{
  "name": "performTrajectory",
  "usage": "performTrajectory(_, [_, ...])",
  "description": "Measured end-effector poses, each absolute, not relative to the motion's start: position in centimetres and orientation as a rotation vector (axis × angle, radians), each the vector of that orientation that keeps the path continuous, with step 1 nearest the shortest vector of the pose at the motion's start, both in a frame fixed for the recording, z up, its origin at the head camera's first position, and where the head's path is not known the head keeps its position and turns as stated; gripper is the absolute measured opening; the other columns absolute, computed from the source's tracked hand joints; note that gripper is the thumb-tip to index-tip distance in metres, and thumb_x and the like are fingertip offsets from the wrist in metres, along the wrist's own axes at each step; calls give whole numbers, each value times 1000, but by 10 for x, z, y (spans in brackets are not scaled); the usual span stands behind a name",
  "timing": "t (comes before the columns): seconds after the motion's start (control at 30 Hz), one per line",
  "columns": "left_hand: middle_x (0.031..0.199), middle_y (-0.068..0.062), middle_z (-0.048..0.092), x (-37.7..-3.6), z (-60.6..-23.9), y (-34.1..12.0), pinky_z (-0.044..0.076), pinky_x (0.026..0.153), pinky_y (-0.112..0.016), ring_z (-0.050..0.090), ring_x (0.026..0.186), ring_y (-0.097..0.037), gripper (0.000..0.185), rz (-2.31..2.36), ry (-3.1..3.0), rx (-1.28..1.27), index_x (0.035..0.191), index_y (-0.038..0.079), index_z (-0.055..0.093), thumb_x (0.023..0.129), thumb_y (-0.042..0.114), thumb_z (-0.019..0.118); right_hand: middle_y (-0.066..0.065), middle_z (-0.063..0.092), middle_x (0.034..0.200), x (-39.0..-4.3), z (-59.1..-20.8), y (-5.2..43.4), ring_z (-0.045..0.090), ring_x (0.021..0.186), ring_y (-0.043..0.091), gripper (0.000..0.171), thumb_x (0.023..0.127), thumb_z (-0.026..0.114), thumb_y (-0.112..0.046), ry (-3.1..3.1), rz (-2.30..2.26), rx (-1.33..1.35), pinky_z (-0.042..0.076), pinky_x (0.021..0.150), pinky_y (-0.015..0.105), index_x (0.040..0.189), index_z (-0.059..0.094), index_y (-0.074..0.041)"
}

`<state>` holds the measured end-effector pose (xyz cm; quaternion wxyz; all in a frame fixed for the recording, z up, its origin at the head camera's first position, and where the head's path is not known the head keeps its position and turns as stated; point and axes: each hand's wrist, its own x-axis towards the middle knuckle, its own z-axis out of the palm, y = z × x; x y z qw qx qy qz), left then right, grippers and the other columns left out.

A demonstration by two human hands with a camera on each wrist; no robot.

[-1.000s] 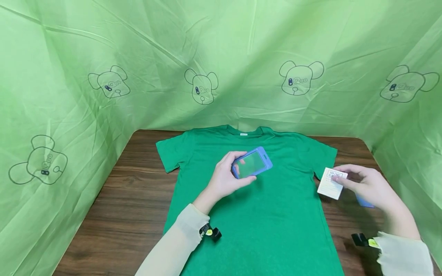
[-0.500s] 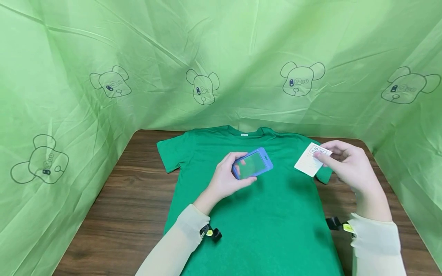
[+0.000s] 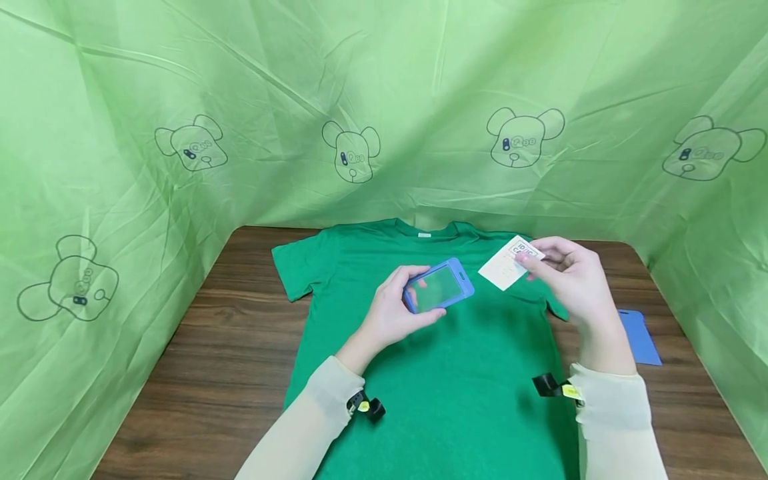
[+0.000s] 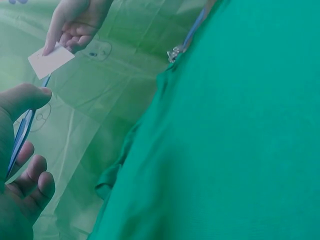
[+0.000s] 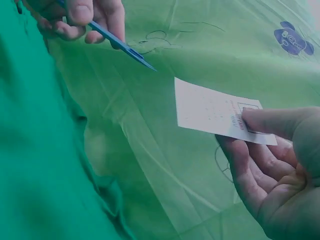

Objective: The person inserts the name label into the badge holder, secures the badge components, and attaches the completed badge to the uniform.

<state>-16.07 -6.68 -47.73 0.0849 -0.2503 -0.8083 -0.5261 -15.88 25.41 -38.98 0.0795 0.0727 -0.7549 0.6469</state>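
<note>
While the left hand [image 3: 390, 310] grips the blue clear-windowed plastic badge holder [image 3: 439, 285] above the green T-shirt [image 3: 456, 373], the right hand [image 3: 567, 277] pinches the white paper ID card [image 3: 509, 265] beside it; level both edges. In the right wrist view, thumb [image 5: 280, 122] clamps card.

wooden table [image 3: 228, 347], green T-shirt [image 3: 474, 373], blue holder [image 3: 641, 337]

On the white card [image 3: 509, 265] pinched in my right hand [image 3: 570, 280] I can read "ID IC" near the top edge (the smaller print below is too blurred).
</note>
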Motion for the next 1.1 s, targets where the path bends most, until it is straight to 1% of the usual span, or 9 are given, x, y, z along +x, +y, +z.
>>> performTrajectory(0.1, [120,-14,69,-160,-478,-67,57,70,-30,60,84,-13,74,-1579,-2416,-743,147,16,60,84,24,98,1,83,98,-158,-394,252,78,75,17,17,100,80,-4,-2160,2093,248,63,72,23,115,74,3])
performTrajectory(0.33, [120,-11,68,-159,-480,-68,58,70,-30,60,85,-15,74,-1595,-2419,-727,148,17,60,85,25,97,2,82,100,-161,-403,246,80,81,15,19,102,78,-7,-2197,2174,244,65,79,27,115,70,4])
performTrajectory(0.5, [119,-8,68,-160,-481,-70,58,70,-30,61,85,-14,74,-1573,-2419,-720,148,18,60,84,25,98,4,81,102,-162,-406,241,81,87,16,20,102,78,-5,-2167,2249,247,65,83,32,116,68,6])
performTrajectory(0.57, [119,-8,68,-160,-481,-71,58,70,-30,61,85,-13,74,-1572,-2417,-724,148,18,60,84,25,98,5,81,103,-162,-407,239,81,88,16,21,102,77,-4,-2160,2268,248,65,83,33,117,67,5])
performTrajectory(0.8, [120,-13,68,-163,-480,-73,58,70,-31,60,84,-14,74,-1566,-2432,-737,149,16,59,85,25,97,4,81,105,-161,-406,238,80,89,16,21,102,76,-1,-2139,2292,252,65,83,32,122,69,2])
performTrajectory(0.97, [121,-12,67,-164,-478,-73,57,69,-30,58,84,-14,74,-1526,-2458,-754,149,15,59,86,23,96,6,81,103,-159,-405,232,81,88,18,25,101,78,-2,-2161,2266,255,65,81,35,122,67,7])
performTrajectory(1.1, [121,-9,65,-164,-477,-73,56,69,-30,58,85,-13,74,-1511,-2474,-790,150,16,59,86,20,96,7,80,103,-157,-406,226,81,88,18,29,102,77,-3,-2258,2187,267,66,81,36,123,65,13])
